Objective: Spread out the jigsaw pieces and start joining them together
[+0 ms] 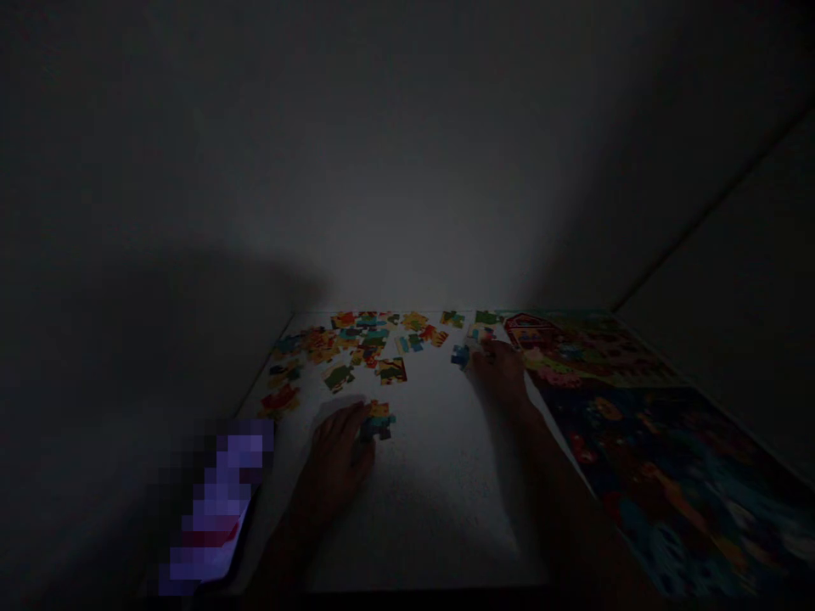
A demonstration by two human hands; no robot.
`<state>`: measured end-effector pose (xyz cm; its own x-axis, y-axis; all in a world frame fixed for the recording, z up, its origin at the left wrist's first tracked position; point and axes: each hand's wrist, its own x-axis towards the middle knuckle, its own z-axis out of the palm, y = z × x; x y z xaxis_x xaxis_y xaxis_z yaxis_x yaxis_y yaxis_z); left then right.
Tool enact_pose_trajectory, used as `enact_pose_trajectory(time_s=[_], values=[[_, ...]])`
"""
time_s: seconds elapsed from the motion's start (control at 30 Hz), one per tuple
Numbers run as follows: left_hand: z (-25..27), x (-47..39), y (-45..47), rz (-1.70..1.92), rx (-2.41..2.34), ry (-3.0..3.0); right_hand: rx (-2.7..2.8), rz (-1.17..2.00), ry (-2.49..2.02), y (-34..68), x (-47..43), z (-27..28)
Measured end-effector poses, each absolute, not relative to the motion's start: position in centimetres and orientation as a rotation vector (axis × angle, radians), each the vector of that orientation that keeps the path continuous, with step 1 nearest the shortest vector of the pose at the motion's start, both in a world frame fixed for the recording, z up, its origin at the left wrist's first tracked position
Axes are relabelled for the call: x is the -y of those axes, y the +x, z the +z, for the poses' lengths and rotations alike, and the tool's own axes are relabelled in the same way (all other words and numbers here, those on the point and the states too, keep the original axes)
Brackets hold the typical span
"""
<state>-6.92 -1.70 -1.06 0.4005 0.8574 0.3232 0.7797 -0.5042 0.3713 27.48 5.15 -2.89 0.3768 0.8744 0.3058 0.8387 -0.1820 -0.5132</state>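
Observation:
On a white table in dim light, my left hand (340, 448) holds the left edge of a small group of joined jigsaw puzzle pieces (380, 419), yellow, teal and grey. Its fingers are curled and its thumb is near the lower edge. Farther right, my right hand (503, 372) is closed, fingertips down on a puzzle piece (482, 333) that they partly cover. A blue puzzle piece (459, 356) lies just left of those fingertips. Several loose puzzle pieces (356, 344) are spread at the back left. Two more, a green one (339, 376) and a yellow-brown one (391, 370), lie nearer.
A lit phone (220, 509), its screen blurred, stands at the left edge. Colourful picture sheets or puzzles cover the right side: a farm scene with a red barn (533, 331) behind, a dark blue picture (675, 475) in front. A pale wall (407, 170) rises behind the table.

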Motion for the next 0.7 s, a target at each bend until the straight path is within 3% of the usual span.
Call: enact_pose_trajectory(time_s=[0.7], values=[[-1.57,1.65,-7.19,0.835,-1.478,2.37,1.386,0.031,-2.106,27.7,-4.83,-3.64]])
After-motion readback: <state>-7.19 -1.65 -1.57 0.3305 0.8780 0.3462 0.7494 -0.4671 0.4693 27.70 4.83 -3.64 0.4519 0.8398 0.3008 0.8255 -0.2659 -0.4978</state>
